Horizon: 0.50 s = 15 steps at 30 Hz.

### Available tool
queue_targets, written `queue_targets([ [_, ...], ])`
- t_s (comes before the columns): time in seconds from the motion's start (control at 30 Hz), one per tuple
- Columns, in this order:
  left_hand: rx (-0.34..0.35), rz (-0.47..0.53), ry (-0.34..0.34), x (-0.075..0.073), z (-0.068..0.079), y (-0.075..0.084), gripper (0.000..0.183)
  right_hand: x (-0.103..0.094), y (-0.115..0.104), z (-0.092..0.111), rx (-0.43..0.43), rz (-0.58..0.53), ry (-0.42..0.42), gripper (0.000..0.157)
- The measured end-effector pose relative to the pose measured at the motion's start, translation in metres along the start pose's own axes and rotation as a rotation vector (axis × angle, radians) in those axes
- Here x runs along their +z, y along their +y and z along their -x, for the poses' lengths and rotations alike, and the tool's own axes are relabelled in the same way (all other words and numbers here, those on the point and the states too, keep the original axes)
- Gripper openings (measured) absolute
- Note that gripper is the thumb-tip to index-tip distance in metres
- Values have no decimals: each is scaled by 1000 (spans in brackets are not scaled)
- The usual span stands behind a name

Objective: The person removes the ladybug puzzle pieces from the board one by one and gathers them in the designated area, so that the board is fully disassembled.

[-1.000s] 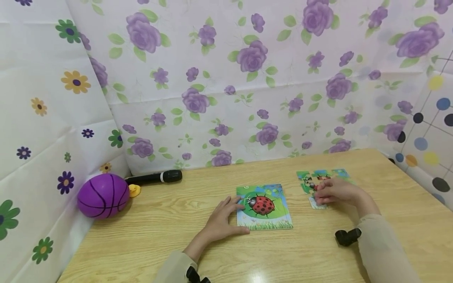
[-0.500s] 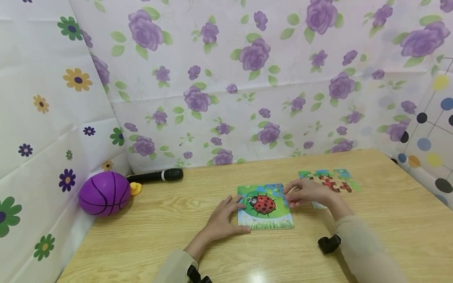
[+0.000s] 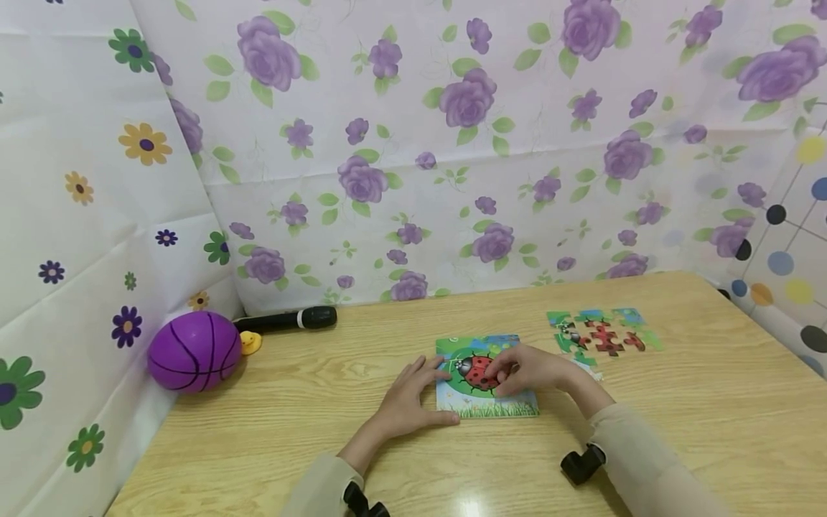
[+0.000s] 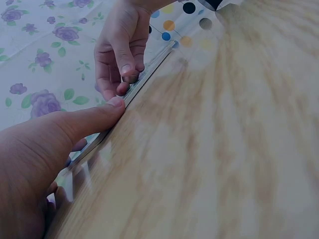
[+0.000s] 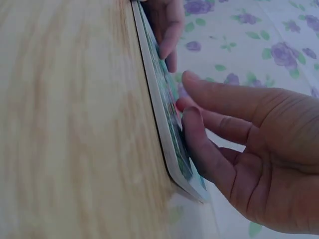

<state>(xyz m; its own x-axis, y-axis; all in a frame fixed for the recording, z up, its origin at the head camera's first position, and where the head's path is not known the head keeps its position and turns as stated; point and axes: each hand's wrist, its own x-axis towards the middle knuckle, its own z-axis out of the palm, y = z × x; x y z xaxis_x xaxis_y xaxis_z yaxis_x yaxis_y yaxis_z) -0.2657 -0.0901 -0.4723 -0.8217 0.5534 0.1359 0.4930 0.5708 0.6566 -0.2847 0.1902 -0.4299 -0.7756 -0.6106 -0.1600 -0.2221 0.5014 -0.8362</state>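
A square ladybug puzzle board (image 3: 478, 402) lies on the wooden table, its red ladybug facing up. My left hand (image 3: 408, 402) rests at its left side with fingers spread over the left edge, the thumb at the front edge. In the left wrist view the thumb tip lies against the board's rim. My right hand (image 3: 531, 370) is over the right half of the board, its bent fingertips right at the ladybug; in the right wrist view nothing shows between the fingers (image 5: 199, 134). Loose puzzle pieces (image 3: 606, 336) lie right of the board, a pale one partly behind the right hand.
A purple ball (image 3: 195, 352) stands at the table's left side, with a small yellow toy duck (image 3: 250, 342) and a black microphone (image 3: 297, 318) beside it. A flower-printed cloth (image 3: 400, 179) hangs behind the wooden table (image 3: 310, 380).
My right hand has moved left from the loose pieces, past the board's right edge, to the ladybug picture. My left hand has stayed at the board's left side.
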Motion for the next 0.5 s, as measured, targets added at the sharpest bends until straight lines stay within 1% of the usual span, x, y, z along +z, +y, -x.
queue_targets([
  [0.23,-2,-2,-1,0,-1,0,68,8,-6,-1,7,54,20,29],
  [0.5,-19,-3,-2,0,0,0,68,14,-11,-5,67,67,24,31],
])
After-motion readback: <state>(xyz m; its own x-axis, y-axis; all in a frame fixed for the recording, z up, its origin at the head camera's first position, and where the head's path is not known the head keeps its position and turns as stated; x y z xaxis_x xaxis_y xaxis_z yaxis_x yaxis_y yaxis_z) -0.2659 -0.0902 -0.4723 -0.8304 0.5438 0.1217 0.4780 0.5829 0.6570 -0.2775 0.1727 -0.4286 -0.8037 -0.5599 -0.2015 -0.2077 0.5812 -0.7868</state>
